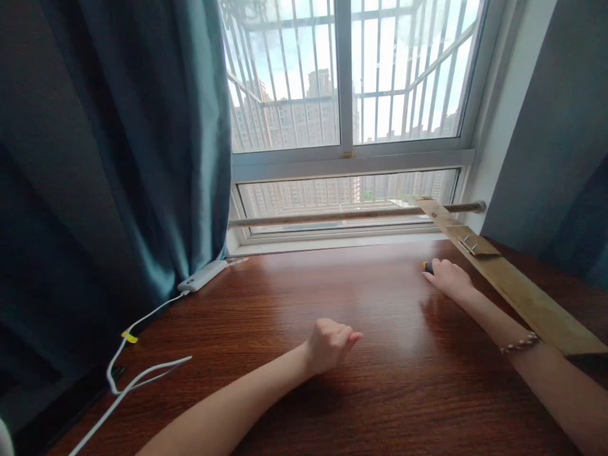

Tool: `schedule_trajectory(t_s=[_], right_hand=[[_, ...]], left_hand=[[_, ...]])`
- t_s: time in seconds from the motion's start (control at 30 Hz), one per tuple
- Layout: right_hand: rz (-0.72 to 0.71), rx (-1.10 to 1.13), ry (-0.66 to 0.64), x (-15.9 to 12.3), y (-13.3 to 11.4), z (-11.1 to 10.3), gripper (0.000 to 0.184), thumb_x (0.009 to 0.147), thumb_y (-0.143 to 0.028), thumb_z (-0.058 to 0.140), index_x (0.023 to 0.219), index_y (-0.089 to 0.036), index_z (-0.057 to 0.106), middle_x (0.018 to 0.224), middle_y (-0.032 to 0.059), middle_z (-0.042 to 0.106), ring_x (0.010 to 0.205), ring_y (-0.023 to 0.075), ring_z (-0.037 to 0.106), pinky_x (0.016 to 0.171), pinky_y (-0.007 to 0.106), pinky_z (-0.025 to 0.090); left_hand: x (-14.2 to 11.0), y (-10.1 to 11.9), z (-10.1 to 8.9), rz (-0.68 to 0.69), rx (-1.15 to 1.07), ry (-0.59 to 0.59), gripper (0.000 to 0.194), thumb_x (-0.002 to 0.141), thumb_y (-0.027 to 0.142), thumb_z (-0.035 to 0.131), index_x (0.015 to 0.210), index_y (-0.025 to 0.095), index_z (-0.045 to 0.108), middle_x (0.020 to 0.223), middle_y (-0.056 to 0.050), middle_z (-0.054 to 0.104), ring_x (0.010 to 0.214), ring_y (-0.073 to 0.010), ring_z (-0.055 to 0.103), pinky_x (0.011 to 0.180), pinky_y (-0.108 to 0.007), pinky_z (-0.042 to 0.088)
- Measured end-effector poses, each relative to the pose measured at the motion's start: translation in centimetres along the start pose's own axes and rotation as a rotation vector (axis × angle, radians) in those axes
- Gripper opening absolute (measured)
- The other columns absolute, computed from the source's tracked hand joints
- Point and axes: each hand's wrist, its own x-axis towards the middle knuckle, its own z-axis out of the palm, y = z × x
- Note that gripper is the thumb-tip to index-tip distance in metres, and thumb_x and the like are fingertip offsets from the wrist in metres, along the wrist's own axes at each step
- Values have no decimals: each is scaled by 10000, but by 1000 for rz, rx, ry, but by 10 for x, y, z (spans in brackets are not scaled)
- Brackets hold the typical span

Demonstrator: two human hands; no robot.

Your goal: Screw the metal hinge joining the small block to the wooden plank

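My left hand (330, 345) is curled into a fist over the middle of the brown wooden tabletop (304, 278). Whatever its fingers may hold is hidden. Farther out to the right, my right hand (451, 278) grips a small black-and-yellow object (428, 267), of which only one end shows past the fingers. Just right of that hand, a long wooden board (527, 291) slants from the window rail toward the near right edge. On the board lies a smaller flat wooden piece (475, 244), with a few silvery nails or screws (468, 240) on it.
A white power strip (204, 277) sits at the left by the blue curtain (190, 158). Its white cable (142, 316) runs along the left side. A metal rail (342, 215) crosses in front of the barred window (285, 76).
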Motion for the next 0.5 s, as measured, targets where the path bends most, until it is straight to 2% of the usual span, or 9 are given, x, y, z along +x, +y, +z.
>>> schedule_trajectory(t_s=[0.07,0.2,0.37,0.5], right_hand=[[142,-19,-69,12,21,23,458,828,-386,544,1118,-32,560,1092,257,551,1018,362,551,776,394,430],[165,34,-169,18,40,43,404,845,-369,484,1052,-52,624,1003,234,602,931,335,601,717,373,451],[116,49,-179,18,34,39,342,838,-296,464,1011,-69,652,989,213,623,919,319,612,709,353,447],[65,42,-136,10,15,30,374,823,-342,472,965,-54,665,943,220,634,895,338,616,690,358,443]], left_hand=[[-6,-3,8,-22,-12,-15,388,925,236,334,547,188,408,421,37,420,360,-83,356,432,-269,202],[-11,-2,13,11,-67,-57,393,925,254,337,543,188,399,412,41,414,350,-77,342,427,-263,200],[-12,-1,14,33,-107,-80,378,909,241,370,535,186,395,409,45,422,341,-71,336,418,-260,197],[-11,-3,13,33,-110,-86,383,910,237,364,532,188,394,408,46,418,336,-69,333,415,-258,198]])
